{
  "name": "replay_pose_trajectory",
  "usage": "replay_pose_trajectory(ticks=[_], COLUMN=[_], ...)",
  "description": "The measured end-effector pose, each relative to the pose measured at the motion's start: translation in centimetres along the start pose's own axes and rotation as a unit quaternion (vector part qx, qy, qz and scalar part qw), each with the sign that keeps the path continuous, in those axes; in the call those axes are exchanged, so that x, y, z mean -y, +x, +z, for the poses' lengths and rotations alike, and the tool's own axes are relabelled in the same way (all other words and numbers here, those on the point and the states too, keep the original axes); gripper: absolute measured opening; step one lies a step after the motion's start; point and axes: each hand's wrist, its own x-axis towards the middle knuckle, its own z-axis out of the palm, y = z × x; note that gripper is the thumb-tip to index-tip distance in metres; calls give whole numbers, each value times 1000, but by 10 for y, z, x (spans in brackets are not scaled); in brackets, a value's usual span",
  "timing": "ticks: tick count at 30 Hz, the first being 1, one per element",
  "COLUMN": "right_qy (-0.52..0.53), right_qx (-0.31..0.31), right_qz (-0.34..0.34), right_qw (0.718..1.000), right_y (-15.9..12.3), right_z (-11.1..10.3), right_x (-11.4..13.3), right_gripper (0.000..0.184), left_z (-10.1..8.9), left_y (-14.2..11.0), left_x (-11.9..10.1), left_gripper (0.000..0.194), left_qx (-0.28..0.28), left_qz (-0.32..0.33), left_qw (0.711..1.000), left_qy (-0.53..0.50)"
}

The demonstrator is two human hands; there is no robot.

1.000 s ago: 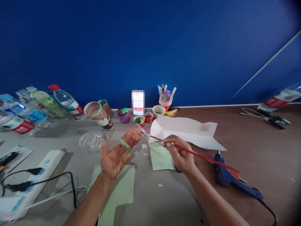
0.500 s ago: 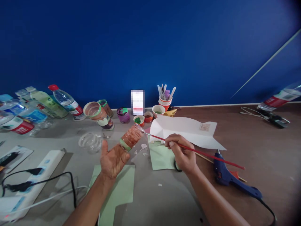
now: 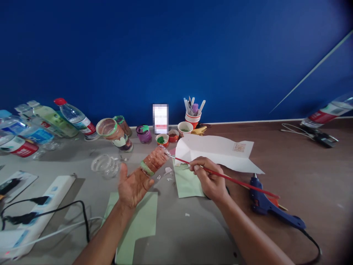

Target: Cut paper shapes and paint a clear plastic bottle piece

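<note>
A cut plastic bottle bottom (image 3: 157, 159), painted brown with a green band at its rim and a clear end, is held tilted by my left hand (image 3: 132, 187). The palm faces up, and most of its fingers are hidden by the piece, seemingly inside it. My right hand (image 3: 211, 178) pinches a red paintbrush (image 3: 234, 179). The brush tip is at the clear end, apparently touching it. Green paper (image 3: 190, 182) lies under the right hand, and another green sheet (image 3: 146, 215) lies below the left. Small paint cups, one green (image 3: 161, 140) and one brown (image 3: 173, 135), stand just beyond.
Several plastic bottles (image 3: 79, 119) stand or lean at the left, by painted cups (image 3: 121, 141) and clear plastic rings (image 3: 104, 165). A power strip (image 3: 53, 202) with cables lies front left. White paper (image 3: 212, 151), a glue gun (image 3: 260, 197) and a pen cup (image 3: 192, 117) are right.
My right hand and the paintbrush have shifted slightly left, the tip staying near the bottle piece's clear end. My left hand keeps nearly the same pose.
</note>
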Motion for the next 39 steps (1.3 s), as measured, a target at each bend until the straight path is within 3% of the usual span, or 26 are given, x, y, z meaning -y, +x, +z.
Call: replay_pose_trajectory(ticks=[17,27,34,39], right_qy=[-13,-9,46,47], right_qx=[5,-27,-55,-60], right_qz=[19,72,68,67], right_qw=[1000,997,995,995], right_y=[0,0,-1,1], right_z=[0,0,-3,-2], right_x=[0,-3,-4,-3], right_gripper=[19,19,18,18], left_z=[4,3,4,0], left_y=[2,1,2,4], left_x=[-2,-3,-4,-4], left_gripper=[97,92,90,81], left_qx=[7,2,0,-62], left_qz=[12,21,40,95], left_qw=[1000,1000,999,991], left_qy=[1,14,32,70])
